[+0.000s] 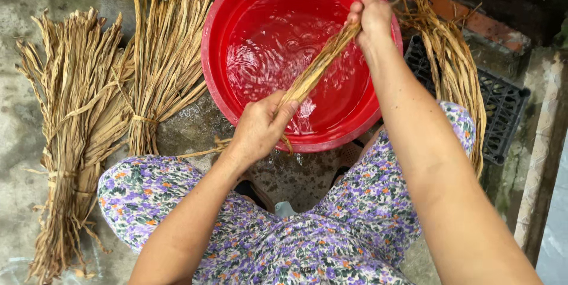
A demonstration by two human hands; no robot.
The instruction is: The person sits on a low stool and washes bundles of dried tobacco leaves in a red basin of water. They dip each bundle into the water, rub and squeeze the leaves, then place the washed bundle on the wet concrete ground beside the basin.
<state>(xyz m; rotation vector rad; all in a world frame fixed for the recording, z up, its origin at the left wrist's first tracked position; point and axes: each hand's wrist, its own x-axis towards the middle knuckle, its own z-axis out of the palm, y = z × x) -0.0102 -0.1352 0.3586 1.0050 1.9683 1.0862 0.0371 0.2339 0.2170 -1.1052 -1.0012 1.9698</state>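
Note:
A wet strand of dried straw-coloured leaf strips [319,67] stretches over a red plastic basin [214,36] filled with rippling water. My left hand [260,128] grips the strand's near end at the basin's front rim. My right hand [370,16] grips its far end above the basin's right rim, lifted higher. The strand is taut and twisted between both hands, above the water.
Two tied bundles of dry leaf strips [77,113] lie on the wet concrete at left. A further bunch [452,66] drapes over a black plastic crate [503,104] at right. My knees in floral trousers [331,226] fill the foreground.

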